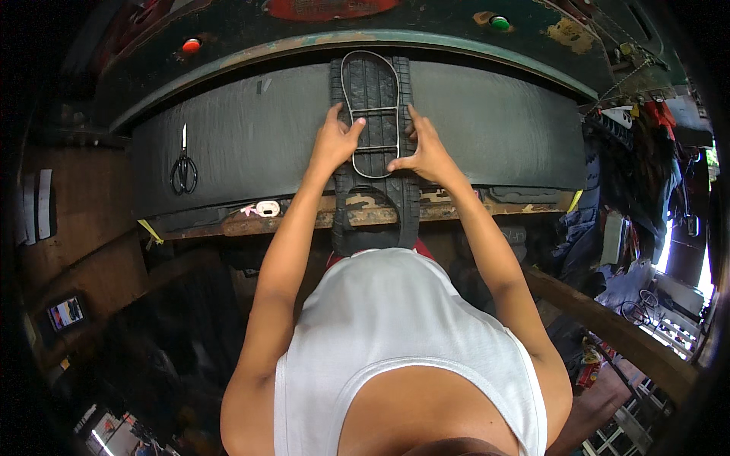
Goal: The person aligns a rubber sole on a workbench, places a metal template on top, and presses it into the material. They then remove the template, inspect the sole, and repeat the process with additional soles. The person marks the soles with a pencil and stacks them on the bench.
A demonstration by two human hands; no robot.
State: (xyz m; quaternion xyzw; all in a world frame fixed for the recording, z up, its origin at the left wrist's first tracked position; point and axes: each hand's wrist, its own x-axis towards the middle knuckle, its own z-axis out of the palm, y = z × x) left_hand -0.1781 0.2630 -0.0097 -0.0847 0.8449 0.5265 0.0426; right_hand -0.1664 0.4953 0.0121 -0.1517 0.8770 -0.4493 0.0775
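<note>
A metal sole-shaped cutting die point(376, 111) with two crossbars lies on a strip of black treaded tyre rubber point(409, 204). The strip runs over the dark bench pad toward my lap, and a rounded cut-out shows in it below the die. On the die's left side, my left hand point(334, 144) has its thumb over the metal edge and its fingers at the strip's border. My right hand point(430, 156) grips from the other side, thumb against the die's lower right curve, fingers bent along the strip's right border.
Black-handled scissors point(183, 169) lie on the pad point(487, 125) at the left. Beyond it stands a green machine beam point(304, 47) with a red button point(191, 45) and a green button point(499, 23). A small white object point(268, 208) sits on the worn front ledge. A wooden beam point(608, 323) crosses at right.
</note>
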